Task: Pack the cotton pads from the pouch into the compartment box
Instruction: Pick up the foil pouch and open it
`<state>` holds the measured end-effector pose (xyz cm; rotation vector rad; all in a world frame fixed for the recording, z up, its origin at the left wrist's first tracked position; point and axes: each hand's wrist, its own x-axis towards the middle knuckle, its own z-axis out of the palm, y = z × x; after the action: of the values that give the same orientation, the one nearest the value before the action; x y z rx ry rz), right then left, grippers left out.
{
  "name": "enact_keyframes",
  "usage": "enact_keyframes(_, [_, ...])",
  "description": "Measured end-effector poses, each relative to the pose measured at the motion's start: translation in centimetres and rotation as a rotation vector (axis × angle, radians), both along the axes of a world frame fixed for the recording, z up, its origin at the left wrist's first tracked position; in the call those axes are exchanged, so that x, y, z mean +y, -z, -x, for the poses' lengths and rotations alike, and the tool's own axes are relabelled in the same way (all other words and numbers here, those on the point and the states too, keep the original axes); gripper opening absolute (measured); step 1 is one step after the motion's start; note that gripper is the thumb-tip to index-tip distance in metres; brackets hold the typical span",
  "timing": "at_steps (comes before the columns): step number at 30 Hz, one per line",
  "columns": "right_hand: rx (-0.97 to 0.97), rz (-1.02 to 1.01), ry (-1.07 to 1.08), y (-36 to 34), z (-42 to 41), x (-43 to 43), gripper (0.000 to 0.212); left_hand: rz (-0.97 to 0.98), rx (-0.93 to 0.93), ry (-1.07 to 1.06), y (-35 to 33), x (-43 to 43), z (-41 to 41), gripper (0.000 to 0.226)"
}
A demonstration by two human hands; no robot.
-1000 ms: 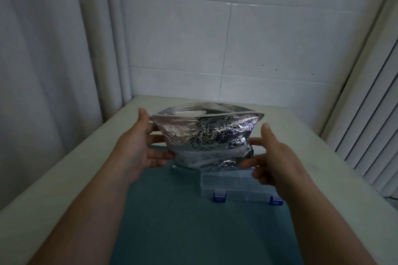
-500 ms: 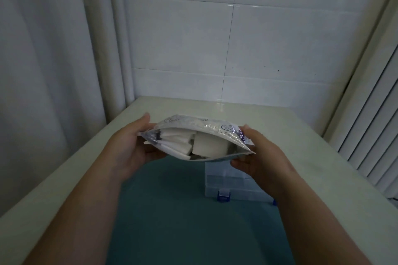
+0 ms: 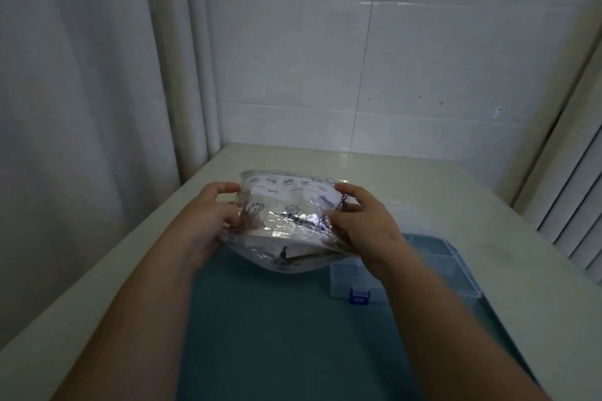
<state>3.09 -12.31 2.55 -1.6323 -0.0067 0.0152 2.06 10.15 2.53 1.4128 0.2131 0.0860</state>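
Note:
A shiny silver zip pouch (image 3: 286,215) with blue printed drawings is held above the table between both hands. My left hand (image 3: 208,215) grips its left edge, and my right hand (image 3: 365,225) grips its right edge. White cotton pads (image 3: 277,246) show through the pouch's lower part, which faces me. The clear plastic compartment box (image 3: 433,267) with blue latches lies on the teal mat, to the right and partly behind my right hand. Its lid state I cannot tell.
A teal mat (image 3: 277,329) covers the near part of the pale table (image 3: 407,179). A curtain (image 3: 81,91) hangs on the left, a tiled wall stands behind, and window blinds (image 3: 576,192) are at the right.
The pouch has been tipped over between my hands, its printed face now up and its mouth lower toward me. Both hands came closer together and shifted their grip on the edges.

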Motion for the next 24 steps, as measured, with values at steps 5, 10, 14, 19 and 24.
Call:
enact_keyframes(5, [-0.165,0.039,-0.006,0.9,0.7,1.1,0.049,-0.111,0.076,-0.055,0.8,1.1,-0.6,0.042])
enact_keyframes(10, [-0.282,0.042,-0.083,1.6,1.0,1.0,0.051,-0.129,0.044,-0.036,1.3,1.1,-0.9,0.052])
enact_keyframes(14, [-0.325,0.018,-0.088,1.5,1.1,1.1,0.049,0.002,0.000,-0.030,1.1,0.2,-0.5,0.010])
enact_keyframes(19, [-0.250,0.202,0.028,1.4,1.1,0.6,0.037,0.012,-0.012,-0.065,1.5,0.8,-1.0,0.027])
enact_keyframes(24, [-0.214,0.267,-0.004,2.0,0.8,0.8,0.028,0.148,-0.041,-0.008,1.0,0.4,-1.1,0.025])
